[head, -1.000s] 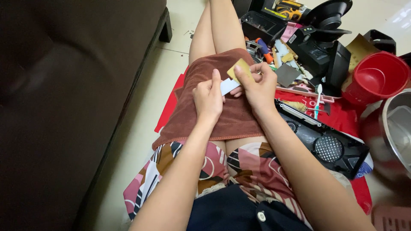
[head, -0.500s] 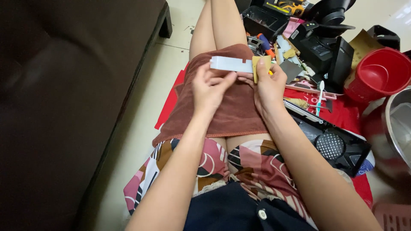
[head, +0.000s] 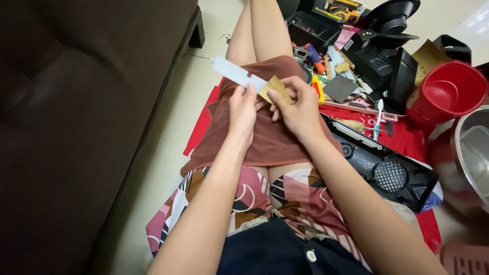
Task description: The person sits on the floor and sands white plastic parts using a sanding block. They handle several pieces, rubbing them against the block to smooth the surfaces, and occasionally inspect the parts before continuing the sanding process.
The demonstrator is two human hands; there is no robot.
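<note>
Left hand (head: 243, 109) pinches white plastic strip (head: 238, 74); right hand (head: 299, 106) grips tan sandpaper piece (head: 276, 89) against it; brown towel (head: 275, 142) beneath.

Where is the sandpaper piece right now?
In the head view, the sandpaper is pinched in the right hand, just right of the white strip held by the left hand, above the brown towel.

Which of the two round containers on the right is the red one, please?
The plastic bucket, farther from the person; the metal pot at the frame edge, nearer the person, is silver.
</note>
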